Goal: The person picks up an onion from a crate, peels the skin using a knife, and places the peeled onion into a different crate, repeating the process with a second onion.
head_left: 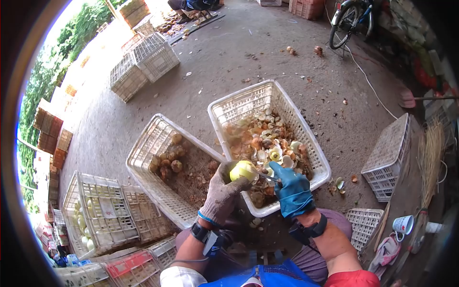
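My left hand (221, 192), in a grey knitted glove, is wrapped round a pale yellow-green peeled onion (245, 170). My right hand (292, 190), in a blue rubber glove, grips a knife (268, 177) whose blade points left at the onion. Both hands are over the near end of a white plastic basket (321, 162) holding onion skins (287, 148) and scraps. Left of it, a second white basket (138, 152) contains several brown unpeeled onions (168, 158) and loose dirt; its right corner meets the first basket near my left hand.
At lower left stands a crate (107, 205) with pale peeled onions (82, 224) inside. Upturned crates (155, 56) sit farther back. To the right are another crate (389, 153), a straw broom (430, 158) and a mug (403, 224). A bicycle (348, 24) and a seated person (196, 5) are at the back.
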`<state>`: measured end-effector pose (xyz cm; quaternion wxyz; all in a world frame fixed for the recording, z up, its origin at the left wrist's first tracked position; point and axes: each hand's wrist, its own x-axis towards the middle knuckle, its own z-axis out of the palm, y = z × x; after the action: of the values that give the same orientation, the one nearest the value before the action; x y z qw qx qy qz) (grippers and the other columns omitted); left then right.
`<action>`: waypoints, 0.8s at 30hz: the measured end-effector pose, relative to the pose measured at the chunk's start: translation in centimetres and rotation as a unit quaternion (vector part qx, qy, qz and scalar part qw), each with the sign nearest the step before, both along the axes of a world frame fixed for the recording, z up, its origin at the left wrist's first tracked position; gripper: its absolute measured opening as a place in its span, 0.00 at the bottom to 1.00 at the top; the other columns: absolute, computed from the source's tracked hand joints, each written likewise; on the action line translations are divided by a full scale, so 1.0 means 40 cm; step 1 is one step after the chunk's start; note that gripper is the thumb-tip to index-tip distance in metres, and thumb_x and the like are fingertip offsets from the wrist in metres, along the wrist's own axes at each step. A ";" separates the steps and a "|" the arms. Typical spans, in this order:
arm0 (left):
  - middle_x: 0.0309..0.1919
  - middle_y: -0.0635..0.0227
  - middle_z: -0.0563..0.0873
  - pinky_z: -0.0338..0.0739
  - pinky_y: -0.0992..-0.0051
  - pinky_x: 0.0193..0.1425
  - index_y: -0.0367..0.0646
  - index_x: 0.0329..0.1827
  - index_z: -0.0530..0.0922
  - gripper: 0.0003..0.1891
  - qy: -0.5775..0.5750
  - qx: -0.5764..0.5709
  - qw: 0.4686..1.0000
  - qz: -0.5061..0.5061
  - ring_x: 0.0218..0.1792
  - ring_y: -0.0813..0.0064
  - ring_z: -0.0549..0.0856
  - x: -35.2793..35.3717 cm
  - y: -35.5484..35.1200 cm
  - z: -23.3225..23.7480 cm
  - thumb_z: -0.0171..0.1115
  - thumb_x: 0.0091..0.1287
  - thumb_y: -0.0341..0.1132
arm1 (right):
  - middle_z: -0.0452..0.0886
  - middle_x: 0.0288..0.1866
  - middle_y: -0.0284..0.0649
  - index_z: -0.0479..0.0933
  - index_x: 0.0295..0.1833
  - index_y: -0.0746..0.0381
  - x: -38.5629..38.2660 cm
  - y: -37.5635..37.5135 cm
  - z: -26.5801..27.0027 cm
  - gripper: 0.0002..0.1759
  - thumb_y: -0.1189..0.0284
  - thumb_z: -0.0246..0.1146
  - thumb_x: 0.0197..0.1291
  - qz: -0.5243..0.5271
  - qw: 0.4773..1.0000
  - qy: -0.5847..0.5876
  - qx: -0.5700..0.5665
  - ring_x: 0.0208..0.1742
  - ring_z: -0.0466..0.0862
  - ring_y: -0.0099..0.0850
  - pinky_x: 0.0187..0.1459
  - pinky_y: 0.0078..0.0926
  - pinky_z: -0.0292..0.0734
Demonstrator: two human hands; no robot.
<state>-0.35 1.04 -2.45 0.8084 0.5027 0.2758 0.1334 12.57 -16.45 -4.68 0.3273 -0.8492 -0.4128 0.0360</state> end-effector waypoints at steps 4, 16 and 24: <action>0.58 0.63 0.84 0.85 0.73 0.60 0.37 0.70 0.73 0.32 0.011 0.117 0.993 0.016 0.59 0.73 0.85 0.004 -0.015 0.009 0.76 0.61 0.23 | 0.88 0.43 0.50 0.82 0.68 0.53 -0.006 0.006 -0.002 0.30 0.81 0.65 0.58 -0.020 1.000 0.013 -0.007 0.42 0.88 0.53 0.45 0.48 0.84; 0.58 0.62 0.84 0.87 0.71 0.60 0.39 0.70 0.73 0.31 0.032 0.102 0.994 0.007 0.56 0.72 0.87 -0.006 -0.011 0.022 0.74 0.63 0.23 | 0.91 0.42 0.46 0.83 0.64 0.61 0.016 0.015 -0.045 0.17 0.70 0.65 0.73 -0.053 0.877 0.477 -0.001 0.38 0.90 0.33 0.43 0.33 0.85; 0.59 0.62 0.84 0.87 0.70 0.62 0.37 0.70 0.74 0.30 -0.045 -0.072 0.996 0.037 0.58 0.70 0.87 0.001 -0.003 0.024 0.73 0.64 0.22 | 0.87 0.38 0.28 0.83 0.67 0.57 0.011 0.018 0.060 0.21 0.56 0.63 0.79 -0.010 0.667 0.727 0.163 0.23 0.70 0.14 0.26 0.14 0.67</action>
<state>-0.32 0.91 -1.50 0.8483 0.4264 0.2668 0.1658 12.99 -15.74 -2.28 0.6574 -0.4910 -0.0350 0.5705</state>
